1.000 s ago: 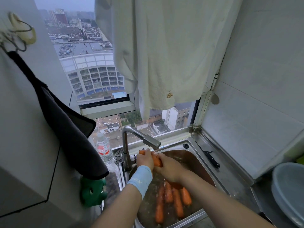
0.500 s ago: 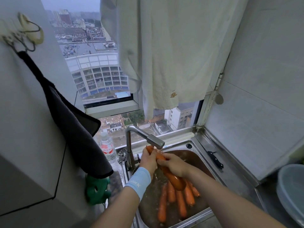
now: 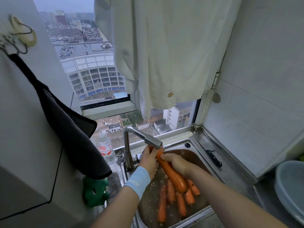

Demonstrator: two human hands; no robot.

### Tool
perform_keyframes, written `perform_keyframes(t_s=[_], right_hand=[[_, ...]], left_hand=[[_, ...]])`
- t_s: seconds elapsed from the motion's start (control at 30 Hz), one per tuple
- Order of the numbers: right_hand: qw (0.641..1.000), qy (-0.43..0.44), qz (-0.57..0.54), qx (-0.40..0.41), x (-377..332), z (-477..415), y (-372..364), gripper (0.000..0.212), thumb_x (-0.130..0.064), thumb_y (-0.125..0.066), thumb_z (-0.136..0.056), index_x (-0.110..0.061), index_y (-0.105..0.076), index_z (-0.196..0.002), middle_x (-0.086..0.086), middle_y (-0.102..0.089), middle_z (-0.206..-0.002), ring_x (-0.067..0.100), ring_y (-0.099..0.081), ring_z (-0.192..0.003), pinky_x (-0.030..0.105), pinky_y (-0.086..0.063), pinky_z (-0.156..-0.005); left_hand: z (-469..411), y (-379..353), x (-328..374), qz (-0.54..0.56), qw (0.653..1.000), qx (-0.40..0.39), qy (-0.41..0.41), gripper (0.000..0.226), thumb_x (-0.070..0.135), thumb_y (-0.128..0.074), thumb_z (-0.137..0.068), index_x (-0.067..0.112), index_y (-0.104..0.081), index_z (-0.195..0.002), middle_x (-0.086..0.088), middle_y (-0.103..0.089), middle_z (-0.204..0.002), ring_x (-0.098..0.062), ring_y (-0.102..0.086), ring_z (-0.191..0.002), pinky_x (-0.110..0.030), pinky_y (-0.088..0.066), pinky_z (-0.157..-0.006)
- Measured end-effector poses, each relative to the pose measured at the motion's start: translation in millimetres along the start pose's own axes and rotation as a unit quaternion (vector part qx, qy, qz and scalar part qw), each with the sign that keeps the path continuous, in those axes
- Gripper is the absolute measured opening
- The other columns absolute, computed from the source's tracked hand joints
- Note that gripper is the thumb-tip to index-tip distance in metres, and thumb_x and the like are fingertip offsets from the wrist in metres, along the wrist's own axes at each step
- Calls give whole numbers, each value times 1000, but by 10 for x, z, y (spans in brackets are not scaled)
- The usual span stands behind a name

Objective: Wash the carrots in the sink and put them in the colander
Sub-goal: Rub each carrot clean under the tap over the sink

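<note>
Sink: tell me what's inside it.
In the sink, several loose carrots lie on its wet bottom. The left hand and right hand hold another carrot under the tap. The arms and that carrot cover part of the bottom, so the drain cannot be seen.

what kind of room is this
Most likely a small home kitchen, high in a city building: a steel sink with a tap, a carrot being washed, and a window looking down on rooftops.

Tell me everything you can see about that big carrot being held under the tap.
The big carrot is thick, orange, wet and glossy, with a blunt rounded end. It slants from under the tap spout down toward the camera, above the other carrots lying in the sink. The left hand grips its upper end; the right hand wraps its middle.
</note>
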State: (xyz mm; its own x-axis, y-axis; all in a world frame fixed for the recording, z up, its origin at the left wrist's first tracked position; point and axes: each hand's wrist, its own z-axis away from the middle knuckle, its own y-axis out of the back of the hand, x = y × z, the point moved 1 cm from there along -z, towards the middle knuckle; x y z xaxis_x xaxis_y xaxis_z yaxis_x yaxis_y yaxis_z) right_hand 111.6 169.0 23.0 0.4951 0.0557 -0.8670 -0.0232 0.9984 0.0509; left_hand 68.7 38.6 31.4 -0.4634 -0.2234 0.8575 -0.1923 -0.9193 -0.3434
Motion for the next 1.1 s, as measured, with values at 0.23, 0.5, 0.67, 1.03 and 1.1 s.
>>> perform_keyframes(t_s=[0.23,0.5,0.67,1.03,1.1], right_hand=[[994,-5,89,-66,3,91,-20,51,-44,-66,-88,-8,-65,-125,32,-66,-118,49,-66,-108,55,-52,-104],[983,36,172,-42,-2,83,110,30,-28,-80,-82,-11,-71,-106,6,-74,-88,31,-74,-84,39,-62,-83],[986,35,157,-36,79,50,113,36,-40,-77,-86,-11,-74,-107,13,-76,-103,32,-73,-100,42,-57,-96],[994,22,105,-37,-49,48,21,17,-17,-68,-89,-11,-65,-104,15,-66,-87,27,-65,-73,41,-56,-80],[995,30,94,-30,-60,24,5,28,-23,-70,-91,-10,-63,-115,16,-67,-93,28,-67,-74,42,-56,-77]], left_hand=[[4,-80,-67,-107,989,106,-1,29,37,-32,-108,26,-56,-96,-9,-70,-98,-21,-63,-86,-40,-52,-93],[41,-44,-25,156,985,18,79,25,27,-48,-106,11,-64,-118,-12,-75,-110,-27,-69,-104,-47,-53,-96],[79,-68,11,24,999,14,37,22,19,-43,-107,10,-63,-106,-8,-67,-94,-23,-65,-92,-39,-55,-91],[-32,-18,10,115,988,-63,87,32,26,-52,-103,10,-57,-131,-10,-73,-119,-24,-66,-117,-39,-48,-105],[-23,9,-7,70,995,-52,51,29,20,-48,-105,13,-58,-132,-5,-75,-114,-23,-67,-115,-40,-49,-105]])
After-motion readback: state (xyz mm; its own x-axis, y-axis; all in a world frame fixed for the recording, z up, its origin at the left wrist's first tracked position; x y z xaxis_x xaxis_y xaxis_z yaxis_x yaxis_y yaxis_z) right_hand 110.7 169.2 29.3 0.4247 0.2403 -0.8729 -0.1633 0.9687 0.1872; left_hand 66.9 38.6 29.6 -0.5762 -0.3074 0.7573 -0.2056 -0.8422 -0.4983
